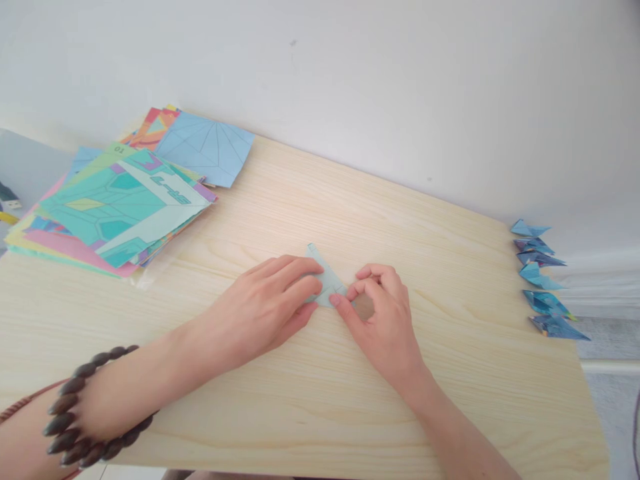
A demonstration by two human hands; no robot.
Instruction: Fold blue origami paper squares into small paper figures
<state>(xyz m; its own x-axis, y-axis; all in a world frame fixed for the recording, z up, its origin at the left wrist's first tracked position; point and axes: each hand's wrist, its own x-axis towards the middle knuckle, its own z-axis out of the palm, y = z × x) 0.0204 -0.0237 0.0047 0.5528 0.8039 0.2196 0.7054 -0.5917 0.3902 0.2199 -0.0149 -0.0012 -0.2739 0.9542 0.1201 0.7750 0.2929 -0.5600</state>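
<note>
A small piece of pale blue origami paper (328,283), folded to a triangular shape with thin printed lines, lies near the middle of the table. My left hand (273,300) holds its left side, with curled fingertips on the paper and the thumb below. At the paper's right corner, my right hand (383,313) pinches between thumb and forefinger. Its other fingers are curled. Part of the paper is hidden beneath the left fingers.
Printed origami sheets (130,207) lie in an uneven stack at the left, with a light blue sheet (207,147) behind. Several folded blue paper pieces (543,277) line the right edge of the wooden table (475,400). A white wall (375,100) borders its back.
</note>
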